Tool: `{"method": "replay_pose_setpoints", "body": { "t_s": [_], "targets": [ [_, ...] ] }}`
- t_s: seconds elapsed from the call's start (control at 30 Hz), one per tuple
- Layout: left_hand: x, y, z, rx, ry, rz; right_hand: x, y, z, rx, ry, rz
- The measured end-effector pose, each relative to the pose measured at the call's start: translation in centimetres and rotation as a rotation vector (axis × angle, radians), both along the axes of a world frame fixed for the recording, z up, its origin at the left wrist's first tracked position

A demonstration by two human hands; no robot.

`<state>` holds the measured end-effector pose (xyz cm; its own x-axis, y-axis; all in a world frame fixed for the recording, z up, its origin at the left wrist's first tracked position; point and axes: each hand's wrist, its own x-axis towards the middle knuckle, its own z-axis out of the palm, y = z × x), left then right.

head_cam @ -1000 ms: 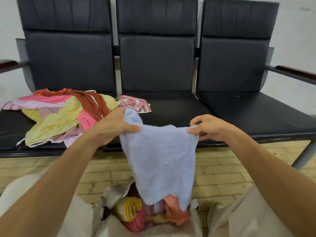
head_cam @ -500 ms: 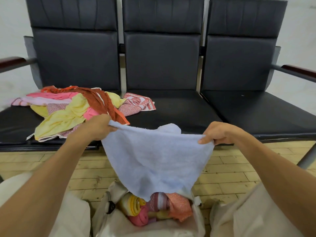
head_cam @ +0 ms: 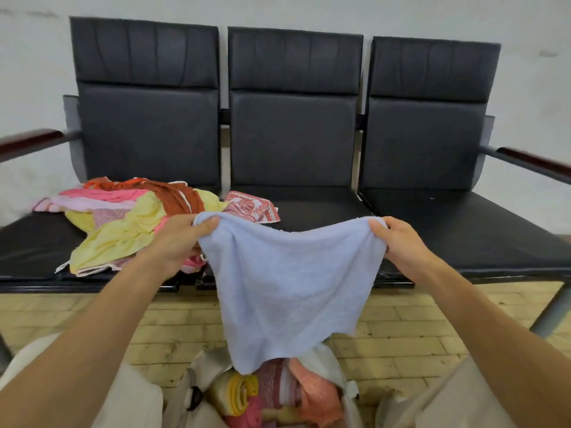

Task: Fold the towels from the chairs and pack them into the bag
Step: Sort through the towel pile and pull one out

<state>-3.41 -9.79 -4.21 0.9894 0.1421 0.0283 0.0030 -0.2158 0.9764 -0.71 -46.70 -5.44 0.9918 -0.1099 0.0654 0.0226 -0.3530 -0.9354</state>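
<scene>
Three black padded chairs (head_cam: 293, 134) are standing side by side in a row in front of a plain white wall (head_cam: 278, 10). Their smooth seats are shining a little in soft light. A dark brown wooden armrest (head_cam: 31, 140) is sticking out at the left end, and another (head_cam: 537, 163) at the right end. A floor of pale yellow wooden boards (head_cam: 401, 344) is lying under them. A grey metal leg (head_cam: 551, 313) is slanting down to it on the right.

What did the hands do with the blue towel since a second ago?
The left hand and right hand moved apart, spreading the blue towel wider above the bag. Both kept pinching its top corners. The towel pile on the chair and the rolled towels in the bag stayed put.
</scene>
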Motion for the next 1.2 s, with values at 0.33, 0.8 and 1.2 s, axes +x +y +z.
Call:
{"method": "replay_pose_setpoints", "body": {
  "t_s": [0.33,0.8,1.2],
  "targets": [
    [0.9,-1.3,9.5,-0.391,0.025,0.071,-1.4,1.0,9.9,0.205,-0.028,-0.067],
    [-2.1,-0.5,21.0,-0.241,-0.181,0.308,-4.0,0.5,21.3,0.094,-0.597,-0.300],
    [-2.3,-0.9,20.1,-0.287,-0.166,0.203,-3.3,-0.1,21.3,-0.014,-0.511,-0.250]
  ]
}}
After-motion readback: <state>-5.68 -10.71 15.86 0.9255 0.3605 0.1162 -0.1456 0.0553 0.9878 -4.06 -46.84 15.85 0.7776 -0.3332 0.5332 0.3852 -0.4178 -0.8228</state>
